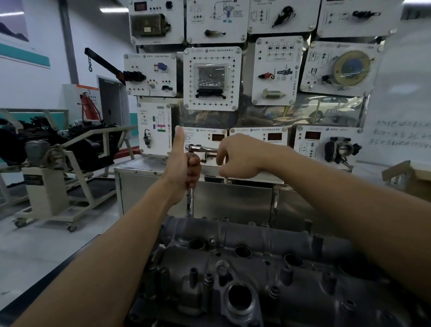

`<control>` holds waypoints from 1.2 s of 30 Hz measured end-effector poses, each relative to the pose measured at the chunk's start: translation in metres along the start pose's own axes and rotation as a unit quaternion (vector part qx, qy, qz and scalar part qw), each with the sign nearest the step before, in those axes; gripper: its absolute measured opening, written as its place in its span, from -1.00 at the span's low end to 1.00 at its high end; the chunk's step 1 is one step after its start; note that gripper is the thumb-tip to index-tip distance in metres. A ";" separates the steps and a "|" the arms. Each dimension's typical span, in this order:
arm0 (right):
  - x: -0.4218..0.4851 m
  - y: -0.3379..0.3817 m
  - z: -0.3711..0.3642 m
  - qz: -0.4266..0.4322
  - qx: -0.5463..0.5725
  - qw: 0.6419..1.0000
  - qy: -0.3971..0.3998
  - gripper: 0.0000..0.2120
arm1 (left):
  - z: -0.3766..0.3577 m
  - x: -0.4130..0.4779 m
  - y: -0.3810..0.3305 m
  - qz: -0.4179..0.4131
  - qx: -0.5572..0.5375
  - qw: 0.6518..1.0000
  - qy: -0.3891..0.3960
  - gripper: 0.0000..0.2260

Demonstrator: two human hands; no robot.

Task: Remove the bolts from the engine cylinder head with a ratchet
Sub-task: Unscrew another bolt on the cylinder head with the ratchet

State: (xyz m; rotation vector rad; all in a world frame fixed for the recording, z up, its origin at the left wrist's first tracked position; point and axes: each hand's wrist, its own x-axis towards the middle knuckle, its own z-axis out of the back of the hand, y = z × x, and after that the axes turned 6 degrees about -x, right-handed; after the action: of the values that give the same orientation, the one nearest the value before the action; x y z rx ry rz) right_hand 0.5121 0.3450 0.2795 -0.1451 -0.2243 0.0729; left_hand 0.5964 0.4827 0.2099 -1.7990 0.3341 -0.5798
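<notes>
The person's left hand [185,165] is wrapped around the upright extension bar [188,198] of a ratchet [200,149], fingers curled tight on the shaft and thumb pointing straight up. The right hand [236,157] grips the ratchet's handle, which lies level and points to the right, with the fingers closed over its end. The bar runs down to the far left edge of the grey cylinder head [238,272], which fills the bottom of the view, and small bolts [225,219] stand along that far edge. Behind a steel cabinet [235,201] hang white training panels [212,77] with printed headings, diagrams and dark red displays, the print too small and blurred to read. A whiteboard [404,137] at right carries several handwritten lines, also illegible. Another engine [50,144] sits on a wheeled stand at left.
</notes>
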 end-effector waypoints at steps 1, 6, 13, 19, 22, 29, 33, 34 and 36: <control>-0.009 0.003 0.009 0.014 0.015 1.000 0.004 -0.77 | -0.001 0.000 0.000 -0.007 0.013 1.000 -0.004 -0.34; -0.027 0.033 0.047 0.119 0.133 0.981 0.072 -0.67 | -0.003 -0.001 0.002 -0.076 0.031 0.994 0.067 -0.24; -0.013 0.015 0.046 0.048 0.117 0.991 0.042 -0.44 | 0.006 0.001 0.001 -0.011 -0.004 1.000 0.023 -0.27; 0.016 -0.007 0.017 -0.033 0.001 0.999 0.043 -0.71 | 0.003 0.000 -0.001 0.008 -0.023 0.999 0.039 -0.24; 0.024 -0.002 0.005 -0.021 0.007 1.000 0.011 -0.54 | 0.003 0.001 -0.001 0.009 -0.026 0.999 0.033 -0.27; 0.019 -0.002 0.001 0.064 0.040 0.997 0.012 -0.66 | 0.002 0.002 -0.001 0.013 -0.031 0.999 0.032 -0.34; 0.011 0.007 0.012 0.069 0.010 0.998 -0.001 -0.76 | 0.006 0.002 -0.002 0.005 -0.032 0.999 0.015 -0.33; 0.007 0.009 0.019 0.071 0.033 0.997 0.005 -0.77 | 0.007 0.002 -0.002 0.001 -0.027 1.000 0.016 -0.32; -0.001 0.016 0.037 0.090 0.132 0.985 0.060 -0.73 | 0.009 0.005 0.001 -0.022 -0.010 0.999 0.036 -0.20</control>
State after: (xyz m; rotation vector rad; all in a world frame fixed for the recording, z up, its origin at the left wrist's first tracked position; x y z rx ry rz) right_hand 0.5021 0.3657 0.3123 0.0952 -0.0785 0.2723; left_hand 0.6056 0.4873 0.2083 -1.8122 0.3517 -0.6744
